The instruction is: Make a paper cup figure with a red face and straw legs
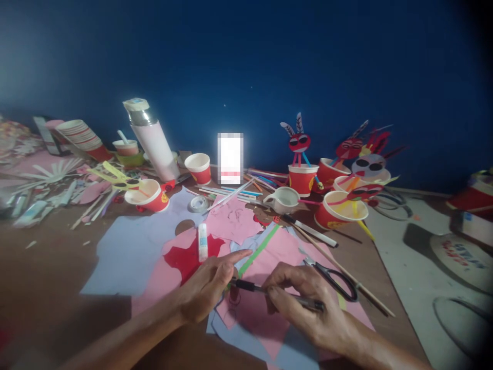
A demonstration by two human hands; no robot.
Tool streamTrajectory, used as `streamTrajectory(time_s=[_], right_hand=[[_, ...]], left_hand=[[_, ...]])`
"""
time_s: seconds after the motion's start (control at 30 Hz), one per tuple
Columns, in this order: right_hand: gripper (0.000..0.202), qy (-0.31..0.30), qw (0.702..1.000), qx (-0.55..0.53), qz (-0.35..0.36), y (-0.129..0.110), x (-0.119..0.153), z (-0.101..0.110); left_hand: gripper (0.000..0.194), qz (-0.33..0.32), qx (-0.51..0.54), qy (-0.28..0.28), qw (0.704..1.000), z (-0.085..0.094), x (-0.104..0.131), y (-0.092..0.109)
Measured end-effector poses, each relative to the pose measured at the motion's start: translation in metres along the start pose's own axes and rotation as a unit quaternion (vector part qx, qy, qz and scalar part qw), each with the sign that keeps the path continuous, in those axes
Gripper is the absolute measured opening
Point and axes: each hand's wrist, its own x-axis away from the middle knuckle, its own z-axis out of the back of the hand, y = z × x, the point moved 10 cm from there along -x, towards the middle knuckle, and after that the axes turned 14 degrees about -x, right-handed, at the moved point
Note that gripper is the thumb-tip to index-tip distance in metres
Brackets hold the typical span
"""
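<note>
My right hand [298, 300] is closed on a black pen [277, 294], which points left toward my other hand. With its index finger stretched out, my left hand [215, 280] rests over the paper beside a narrow green strip [260, 249]. Pink paper [265, 329] with small outlined circles lies under the pen, over blue-grey sheets. A glue stick [203, 242] stands or lies on a red paper scrap [185, 259] behind my left hand. Black-handled scissors [339, 282] are just right of my right hand, near a long wooden stick [362, 288].
Red paper cups [198, 169] stand toward the blue wall, several with paper-faced figures [299, 143]. A white flask [156, 146] is at the back left, a white cup [284, 200] at the middle. Paper scraps crowd the left; a roll of tape [199, 204] lies centrally.
</note>
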Motion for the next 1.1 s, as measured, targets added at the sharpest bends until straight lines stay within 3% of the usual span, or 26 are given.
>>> streamTrajectory(time_s=[0.27, 0.57, 0.67, 0.73, 0.9, 1.1], right_hand=[[0.014, -0.021, 1.000, 0.013, -0.003, 0.000, 0.001, -0.012], [0.020, -0.052, 0.997, -0.047, -0.022, 0.003, 0.008, -0.023], [0.023, -0.045, 0.994, -0.089, -0.032, 0.007, 0.011, -0.022], [0.024, -0.033, 0.991, -0.127, -0.031, 0.010, 0.012, -0.020], [0.026, -0.027, 0.990, -0.141, 0.008, 0.003, 0.012, -0.021], [0.026, -0.028, 0.994, -0.086, 0.068, -0.012, 0.013, -0.022]], left_hand=[[0.082, -0.073, -0.127, -0.031, 0.989, -0.008, 0.003, 0.028], [0.078, -0.122, -0.135, -0.014, 0.983, -0.003, 0.015, 0.041], [0.077, -0.098, -0.085, 0.027, 0.991, 0.010, 0.017, 0.035], [0.076, -0.057, 0.001, 0.050, 0.997, 0.016, 0.015, 0.024], [0.079, 0.036, 0.181, 0.114, 0.976, 0.021, 0.009, -0.002], [0.078, 0.037, 0.190, 0.077, 0.978, 0.010, 0.008, 0.003]])
